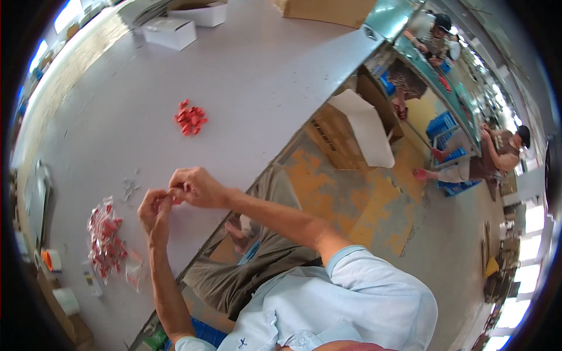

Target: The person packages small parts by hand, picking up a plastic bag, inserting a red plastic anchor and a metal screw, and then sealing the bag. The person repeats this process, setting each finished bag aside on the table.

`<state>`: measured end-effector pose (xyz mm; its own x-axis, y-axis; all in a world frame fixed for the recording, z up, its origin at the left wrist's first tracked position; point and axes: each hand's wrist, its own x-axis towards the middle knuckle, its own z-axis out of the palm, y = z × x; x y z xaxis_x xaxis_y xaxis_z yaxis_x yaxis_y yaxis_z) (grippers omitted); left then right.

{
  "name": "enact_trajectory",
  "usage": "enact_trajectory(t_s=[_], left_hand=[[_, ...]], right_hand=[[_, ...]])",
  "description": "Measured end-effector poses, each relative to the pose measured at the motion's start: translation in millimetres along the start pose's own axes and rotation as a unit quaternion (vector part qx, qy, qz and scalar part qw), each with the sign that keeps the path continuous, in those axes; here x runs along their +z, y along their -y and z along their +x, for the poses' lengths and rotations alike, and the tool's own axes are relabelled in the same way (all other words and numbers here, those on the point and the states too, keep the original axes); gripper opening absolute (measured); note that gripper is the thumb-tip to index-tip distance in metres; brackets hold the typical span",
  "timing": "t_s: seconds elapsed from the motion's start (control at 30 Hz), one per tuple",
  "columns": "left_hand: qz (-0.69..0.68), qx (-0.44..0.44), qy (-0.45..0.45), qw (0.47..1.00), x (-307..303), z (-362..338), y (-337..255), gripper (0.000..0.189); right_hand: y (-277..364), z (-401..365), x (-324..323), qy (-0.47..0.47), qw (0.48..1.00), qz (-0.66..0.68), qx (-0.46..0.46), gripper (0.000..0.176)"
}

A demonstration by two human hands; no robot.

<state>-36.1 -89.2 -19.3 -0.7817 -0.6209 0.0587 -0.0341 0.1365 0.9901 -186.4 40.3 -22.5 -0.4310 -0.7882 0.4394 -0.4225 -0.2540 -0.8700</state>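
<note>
My left hand (154, 209) and my right hand (198, 186) meet over the table's near side, fingers pinched together. Between the fingertips shows a bit of a small red piece (177, 200), mostly covered, so its exact kind cannot be made out. Farther up the table lies a loose pile of small red pieces (191, 119). Left of my left hand are several small grey metal-looking bits (130, 188). Below them sits a heap of clear plastic bags with red pieces inside (106, 240), and a flat clear bag (134, 270) beside it.
White boxes (170, 33) and a cardboard box (328, 11) stand at the table's far side. An orange-and-white tape roll (51, 260) is at the left. An open carton (336, 137) stands right of the table. Other people (497, 152) work at a green bench on the right.
</note>
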Motion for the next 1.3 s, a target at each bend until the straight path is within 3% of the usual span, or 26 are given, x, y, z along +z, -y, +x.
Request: enact_trajectory(t_s=[0.07, 0.17, 0.2, 0.33, 0.43, 0.53, 0.6, 0.7, 0.77, 1.07, 1.17, 1.3], left_hand=[[0.062, 0.03, -0.008, 0.998, -5.0, 3.7, 9.4, 0.004], [0.09, 0.034, 0.0, 0.995, -0.4, 0.1, -5.6, 0.006], [0.011, 0.0, 0.005, 1.0, 3.0, -1.2, -8.8, 0.008], [0.017, 0.022, -0.016, 0.999, -0.8, 0.6, -10.1, 0.01], [0.047, 0.029, -0.031, 0.998, -9.2, 0.6, -4.0, 0.008], [0.078, 0.057, -0.027, 0.995, -7.5, 0.5, -6.8, 0.008], [0.024, 0.035, -0.019, 0.999, -6.7, 1.2, -6.2, 0.01], [0.008, 0.037, -0.003, 0.999, -7.6, 4.6, 6.3, 0.011], [-0.011, 0.034, 0.001, 0.999, -7.8, 3.6, 2.8, 0.01], [0.033, 0.065, -0.013, 0.997, -16.3, 0.7, -4.5, 0.01], [-0.063, 0.068, -0.054, 0.994, -20.0, -0.1, -0.9, 0.011], [-0.059, 0.116, -0.135, 0.982, -72.0, -13.5, -19.9, 0.013]], right_hand=[[-5.8, -0.5, 5.2, 0.003, 0.997, 0.074, 0.026, 0.007], [-13.8, 0.9, 4.9, 0.044, 0.993, 0.075, 0.078, 0.008], [-4.9, 1.2, 3.3, 0.039, 0.991, 0.091, 0.095, 0.009], [-7.9, 3.5, 1.1, -0.005, 0.999, 0.015, 0.04, 0.007], [-6.0, 3.2, 2.5, 0.025, 0.999, 0.032, 0.037, 0.008], [0.4, 4.8, 2.2, 0.016, 0.998, 0.01, 0.06, 0.009], [11.9, 6.1, 4.0, 0.027, 0.994, 0.009, 0.106, 0.008], [-9.0, 4.8, 6.1, 0.031, 0.999, -0.015, 0.031, 0.008], [-12.6, 2.7, 5.1, 0.013, 0.999, -0.043, 0.028, 0.01], [-12.9, 4.3, 7.0, 0.024, 0.997, 0.046, 0.049, 0.016], [-4.5, 7.2, 11.7, -0.032, 0.986, 0.123, 0.107, 0.018], [-14.7, 6.2, 9.4, -0.018, 0.989, 0.09, 0.12, 0.018]])
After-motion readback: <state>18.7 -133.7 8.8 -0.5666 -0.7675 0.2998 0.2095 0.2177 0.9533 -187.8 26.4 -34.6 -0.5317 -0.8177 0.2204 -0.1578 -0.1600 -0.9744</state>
